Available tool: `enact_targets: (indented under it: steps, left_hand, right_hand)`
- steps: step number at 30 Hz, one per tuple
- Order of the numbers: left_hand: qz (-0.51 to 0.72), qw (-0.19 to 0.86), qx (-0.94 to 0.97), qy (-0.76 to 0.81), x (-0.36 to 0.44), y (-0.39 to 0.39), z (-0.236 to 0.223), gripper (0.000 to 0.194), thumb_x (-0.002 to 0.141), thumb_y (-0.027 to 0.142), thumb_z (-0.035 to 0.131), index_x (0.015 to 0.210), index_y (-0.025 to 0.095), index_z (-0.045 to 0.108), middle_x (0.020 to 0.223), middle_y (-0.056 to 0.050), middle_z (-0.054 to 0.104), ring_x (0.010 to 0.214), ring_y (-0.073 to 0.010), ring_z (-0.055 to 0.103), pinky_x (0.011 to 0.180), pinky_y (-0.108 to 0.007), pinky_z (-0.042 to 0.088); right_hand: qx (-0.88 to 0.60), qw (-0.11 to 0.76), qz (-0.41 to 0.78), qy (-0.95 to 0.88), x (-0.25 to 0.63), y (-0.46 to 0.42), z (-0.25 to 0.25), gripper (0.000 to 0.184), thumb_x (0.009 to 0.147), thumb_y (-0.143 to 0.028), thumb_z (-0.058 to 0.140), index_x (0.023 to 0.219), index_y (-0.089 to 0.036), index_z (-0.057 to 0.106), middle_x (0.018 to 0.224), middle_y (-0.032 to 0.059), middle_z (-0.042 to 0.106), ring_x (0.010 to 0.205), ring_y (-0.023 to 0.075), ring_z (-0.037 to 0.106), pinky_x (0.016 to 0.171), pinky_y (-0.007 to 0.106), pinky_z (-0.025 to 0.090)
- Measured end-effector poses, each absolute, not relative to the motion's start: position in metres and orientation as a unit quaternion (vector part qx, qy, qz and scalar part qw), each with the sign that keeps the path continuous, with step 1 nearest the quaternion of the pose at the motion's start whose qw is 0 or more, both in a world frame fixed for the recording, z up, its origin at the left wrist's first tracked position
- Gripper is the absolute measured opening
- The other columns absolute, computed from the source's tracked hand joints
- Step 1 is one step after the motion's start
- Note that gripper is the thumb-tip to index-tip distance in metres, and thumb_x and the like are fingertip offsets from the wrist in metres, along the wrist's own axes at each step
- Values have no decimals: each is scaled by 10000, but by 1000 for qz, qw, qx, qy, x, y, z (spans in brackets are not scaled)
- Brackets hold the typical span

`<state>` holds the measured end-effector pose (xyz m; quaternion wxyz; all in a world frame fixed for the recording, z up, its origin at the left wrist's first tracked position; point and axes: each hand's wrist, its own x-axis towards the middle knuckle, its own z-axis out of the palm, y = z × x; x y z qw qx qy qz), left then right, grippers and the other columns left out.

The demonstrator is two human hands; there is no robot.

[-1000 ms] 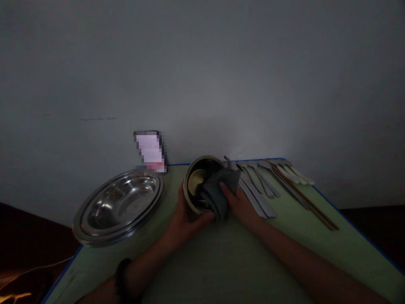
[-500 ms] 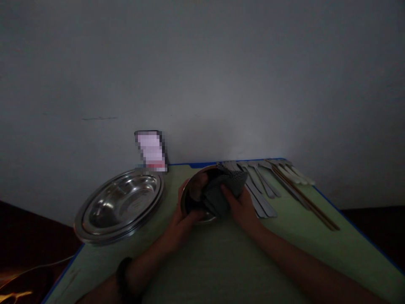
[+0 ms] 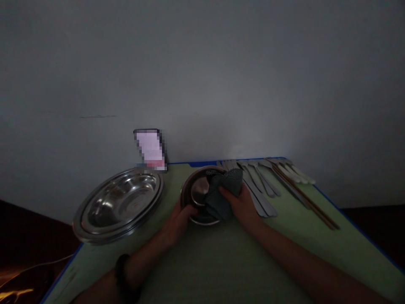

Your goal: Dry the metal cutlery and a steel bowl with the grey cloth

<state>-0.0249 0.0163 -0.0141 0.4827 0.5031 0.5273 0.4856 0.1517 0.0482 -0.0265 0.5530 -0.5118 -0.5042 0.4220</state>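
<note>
A small steel bowl (image 3: 196, 191) sits tilted toward me at the middle of the green table (image 3: 221, 261). My left hand (image 3: 178, 215) grips its near left rim, fingers curled round the edge. A grey checked cloth (image 3: 221, 192) is bunched inside and over the bowl's right side. My right hand (image 3: 242, 204) is closed on that cloth and presses it against the bowl.
Stacked large steel plates (image 3: 118, 204) lie at the left. A row of several spoons (image 3: 259, 185) and a pair of wooden chopsticks (image 3: 305, 198) lies at the right rear. A phone (image 3: 150, 148) leans on the wall behind. The table's blue edges drop to dark floor on both sides.
The bowl has been tipped from steeply upright to lower and flatter. My left hand has slid down to its near rim, and the cloth has shifted across the bowl's inside.
</note>
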Motion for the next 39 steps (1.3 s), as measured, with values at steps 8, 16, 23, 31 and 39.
enact_targets:
  steps: [8,16,23,31,39]
  left_hand:
    - [456,420,621,481,-15,7,-14,424,687,318,687,1089,206,613,1110,-77,659,1187,-314,485,1041,-465,317]
    - [526,458,536,476,-19,14,-15,455,618,130,504,1048,202,633,931,-14,694,1005,-307,584,891,-449,459]
    - [463,517,606,389,-23,13,-14,658,638,82,496,1273,254,489,1163,-3,622,1090,-272,538,941,-389,426]
    - [456,534,617,355,-22,11,-11,651,635,56,530,1265,212,487,1228,-38,589,1147,-282,501,983,-398,383]
    - [619,423,493,442,-13,5,-5,466,822,355,545,1261,257,424,1157,-36,595,1079,-246,560,950,-395,426]
  right_hand:
    - [-500,554,427,-511,152,45,-26,403,773,-479,542,1030,-169,568,1072,98,638,1036,238,565,931,392,404]
    - [-505,532,385,-560,151,46,-34,394,712,-379,629,1036,-172,543,1037,90,640,956,235,584,880,400,432]
    - [-517,497,333,-612,162,47,-9,288,651,-253,637,914,-191,539,855,35,633,800,218,572,725,346,440]
    - [-504,444,243,-700,168,45,15,174,674,-239,618,808,-215,509,754,8,597,699,193,542,623,309,408]
    - [-480,530,474,-513,141,30,-21,381,764,-443,573,1041,-183,581,1062,63,651,997,226,583,896,368,424]
